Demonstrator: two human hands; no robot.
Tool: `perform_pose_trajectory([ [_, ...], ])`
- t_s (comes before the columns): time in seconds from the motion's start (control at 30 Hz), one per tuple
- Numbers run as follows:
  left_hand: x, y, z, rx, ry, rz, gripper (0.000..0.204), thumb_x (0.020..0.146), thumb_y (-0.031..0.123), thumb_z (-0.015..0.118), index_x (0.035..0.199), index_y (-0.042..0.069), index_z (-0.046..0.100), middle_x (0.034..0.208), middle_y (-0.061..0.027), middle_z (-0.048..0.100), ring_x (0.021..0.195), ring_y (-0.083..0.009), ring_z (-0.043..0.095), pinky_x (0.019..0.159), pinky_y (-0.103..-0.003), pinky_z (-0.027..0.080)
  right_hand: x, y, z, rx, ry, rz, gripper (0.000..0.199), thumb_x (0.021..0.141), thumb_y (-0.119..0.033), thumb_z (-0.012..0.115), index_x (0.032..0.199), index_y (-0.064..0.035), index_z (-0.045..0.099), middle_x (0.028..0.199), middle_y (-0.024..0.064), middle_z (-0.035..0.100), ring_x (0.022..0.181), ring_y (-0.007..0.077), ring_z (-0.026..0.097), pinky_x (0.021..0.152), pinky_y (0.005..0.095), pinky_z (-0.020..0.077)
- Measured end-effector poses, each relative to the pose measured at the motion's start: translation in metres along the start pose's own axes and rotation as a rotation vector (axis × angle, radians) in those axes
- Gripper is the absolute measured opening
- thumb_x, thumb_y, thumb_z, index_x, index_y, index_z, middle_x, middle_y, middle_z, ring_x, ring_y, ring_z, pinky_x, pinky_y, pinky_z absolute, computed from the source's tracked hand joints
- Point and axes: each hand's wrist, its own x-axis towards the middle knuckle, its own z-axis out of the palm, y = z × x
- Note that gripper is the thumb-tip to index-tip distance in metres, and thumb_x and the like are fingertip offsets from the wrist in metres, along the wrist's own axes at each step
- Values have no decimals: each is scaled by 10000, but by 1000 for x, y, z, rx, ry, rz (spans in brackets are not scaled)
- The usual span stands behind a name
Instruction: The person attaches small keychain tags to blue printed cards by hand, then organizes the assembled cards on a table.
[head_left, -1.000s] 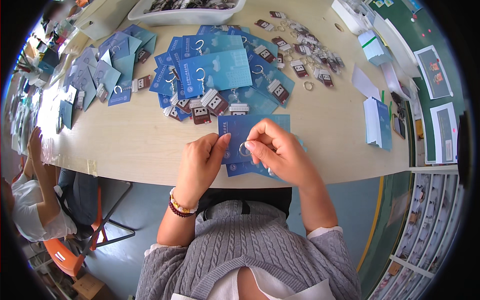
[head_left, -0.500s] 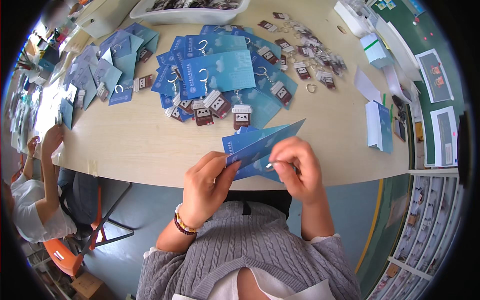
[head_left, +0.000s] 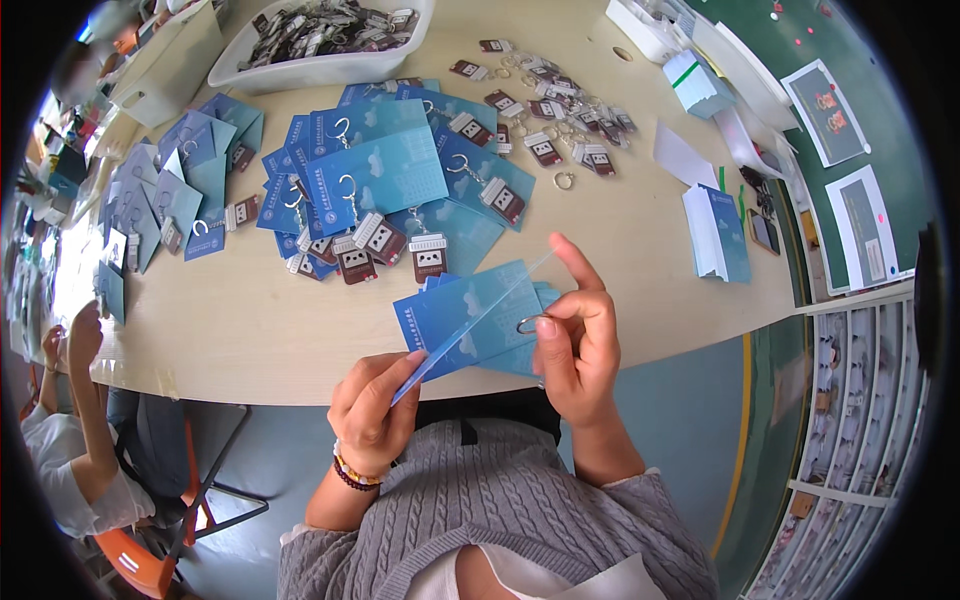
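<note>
My left hand [head_left: 372,415] pinches the near end of a thin blue card [head_left: 452,338], seen almost edge-on and tilted up. Between thumb and fingers of my right hand [head_left: 582,355] is a metal key ring [head_left: 528,325]; the index finger stretches up to the card's far corner. Whatever hangs from the ring is hidden by that hand. Beneath the raised card lie several blue cards [head_left: 425,312] at the table's near edge. Beyond them is a heap of blue cards [head_left: 375,180] with brown-and-white keychains [head_left: 428,258] hooked on.
Loose keychains [head_left: 543,150] lie at the table's far middle. A white bin [head_left: 225,75] full of keychains stands at the back. More carded keychains [head_left: 205,165] are on the left, near a co-worker's arm [head_left: 88,400]. A card stack [head_left: 718,235] stands at right.
The view has swung, shifting the table leftward in the picture. The held card has turned nearly edge-on. My right index finger has straightened, and the key ring now shows clearly.
</note>
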Motion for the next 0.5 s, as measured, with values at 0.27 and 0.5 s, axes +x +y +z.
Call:
perform_pose_trajectory([
  [0.27,-2,-2,-1,32,51,12,200,740,-80,639,933,-27,631,754,-134,624,580,-196,609,507,-262,470,-2,-9,5,-139,-21,-73,107,872,-32,565,919,0,474,1316,339,392,571,48,503,522,194,419],
  [0.5,7,-6,-9,-717,-69,-754,155,912,94,561,1001,-27,599,734,-3,583,464,-14,446,386,-166,340,16,-39,17,-174,-352,53,88,850,-50,611,902,-41,542,788,86,598,551,141,548,506,260,438],
])
